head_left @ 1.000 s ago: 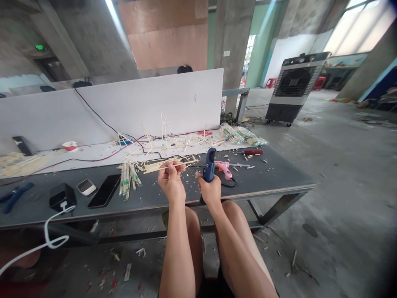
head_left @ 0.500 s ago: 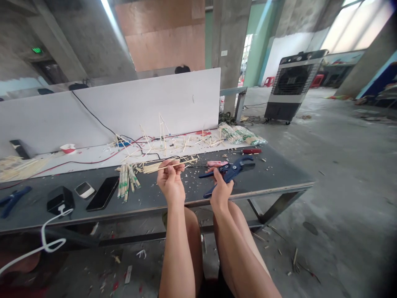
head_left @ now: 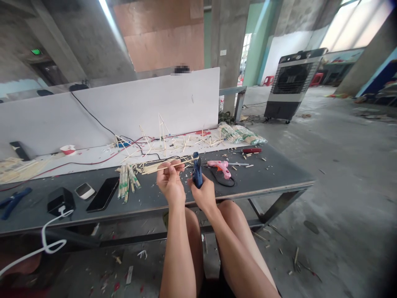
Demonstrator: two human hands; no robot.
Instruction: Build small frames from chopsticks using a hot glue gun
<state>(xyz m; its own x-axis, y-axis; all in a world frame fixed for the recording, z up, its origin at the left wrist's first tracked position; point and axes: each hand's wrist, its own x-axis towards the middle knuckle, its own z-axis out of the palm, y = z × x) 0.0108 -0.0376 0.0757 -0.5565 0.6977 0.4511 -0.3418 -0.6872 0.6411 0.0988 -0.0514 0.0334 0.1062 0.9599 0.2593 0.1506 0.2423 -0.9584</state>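
Note:
My left hand (head_left: 172, 184) pinches a thin wooden stick (head_left: 187, 161) that points to the right above the table edge. My right hand (head_left: 204, 195) is wrapped round a pair of blue hand cutters (head_left: 197, 176), seen nearly edge-on, their head up at the stick's right end. Whether the jaws touch the stick I cannot make out. Behind my left hand lies a pile of loose sticks (head_left: 150, 168). A pink glue gun (head_left: 221, 167) rests on the table right of the cutters.
Wrapped stick bundles (head_left: 124, 182), a phone (head_left: 103, 193) and a black charger block (head_left: 60, 200) are on the left. A red-handled screwdriver (head_left: 252, 150) and bagged sticks (head_left: 242, 134) lie at right. Small stick frames (head_left: 163, 132) stand before a white partition (head_left: 149, 105).
My right hand has swung the cutters left and turned them upright, bringing them to the stick's end. The glue gun is now uncovered. My left hand has hardly moved.

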